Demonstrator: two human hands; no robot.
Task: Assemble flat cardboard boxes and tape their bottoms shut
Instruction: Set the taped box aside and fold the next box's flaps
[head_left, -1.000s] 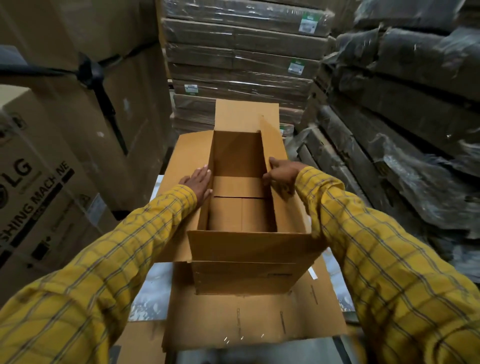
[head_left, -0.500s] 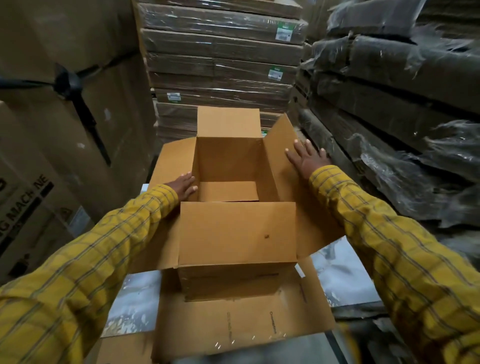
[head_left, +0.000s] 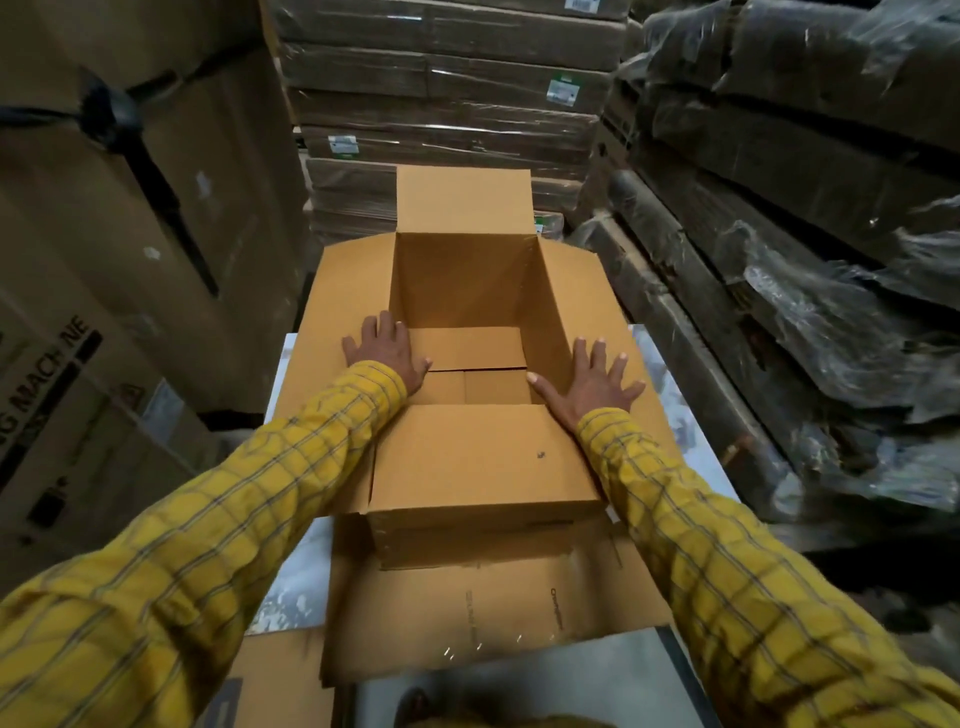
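An opened brown cardboard box (head_left: 470, 291) stands upright in front of me with its four top flaps spread out. Inside, its bottom flaps lie folded across the floor. My left hand (head_left: 387, 353) presses flat on the left side flap, fingers straight and spread. On the right side flap my right hand (head_left: 592, 384) lies flat in the same way, thumb at the box's rim. The near flap (head_left: 483, 457) points toward me and the far flap (head_left: 464, 200) stands up. Under the box lies a flat cardboard sheet (head_left: 493, 618).
Wrapped stacks of flat cardboard (head_left: 447, 98) rise behind the box. Plastic-covered bundles (head_left: 789, 197) fill the right side. Large printed cartons (head_left: 78, 364) stand on the left, bound with a black strap (head_left: 124, 130). A pale work surface (head_left: 296, 587) shows beneath the sheet.
Both hands have moved onto the side flaps and pushed them outward and down. The right flap, which stood nearly upright a second ago, now lies spread out flat.
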